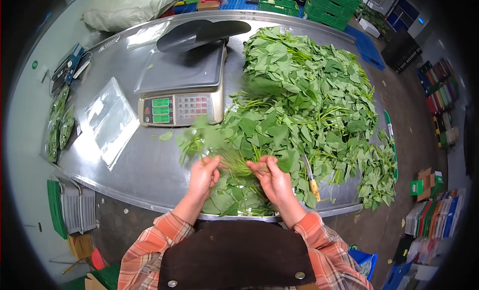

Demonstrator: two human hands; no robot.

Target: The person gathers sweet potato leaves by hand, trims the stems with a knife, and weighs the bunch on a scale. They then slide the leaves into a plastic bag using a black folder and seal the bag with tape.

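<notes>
My left hand [203, 179] is closed on stems of leafy greens [209, 138], whose leaves blur above it. A short gap to the right, my right hand [273, 180] pinches more stems of the same greens between thumb and fingers. Under and in front of both hands spreads a big pile of cut leafy greens [319, 100], reaching down to the table's near edge. A knife [313, 184] with a yellowish handle lies against the pile, just right of my right hand.
A digital scale [182, 108] with a black scoop-like tray [199, 34] stands left of the pile on the metal table [154, 175]. Clear plastic bags [110, 120] lie further left, near bagged greens [57, 125]. Green crates [332, 8] stand beyond the far edge.
</notes>
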